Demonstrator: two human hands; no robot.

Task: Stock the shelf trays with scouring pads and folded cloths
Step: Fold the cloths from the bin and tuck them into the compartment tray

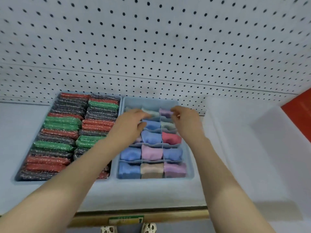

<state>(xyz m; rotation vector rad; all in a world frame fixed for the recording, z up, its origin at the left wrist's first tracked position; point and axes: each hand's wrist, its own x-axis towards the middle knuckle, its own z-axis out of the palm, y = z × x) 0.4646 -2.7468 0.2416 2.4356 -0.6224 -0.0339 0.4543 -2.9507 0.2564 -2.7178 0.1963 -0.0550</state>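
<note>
Over the divided tray [189, 158], both hands [133, 122] [186, 121] pinch upright folded cloths [152, 113].

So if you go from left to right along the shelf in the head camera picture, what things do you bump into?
Tray of scouring pads → left hand → divided tray of folded cloths → right hand → white bin → red panel.

scouring pads [62, 132]: glittery, rough metallic-thread weave, red, green, dark grey | folded cloths [151, 137]: soft, matt fabric | divided tray [189, 165]: smooth matt blue plastic | pegboard [151, 39]: matt white, perforated | shelf [143, 194]: smooth, matt
</note>
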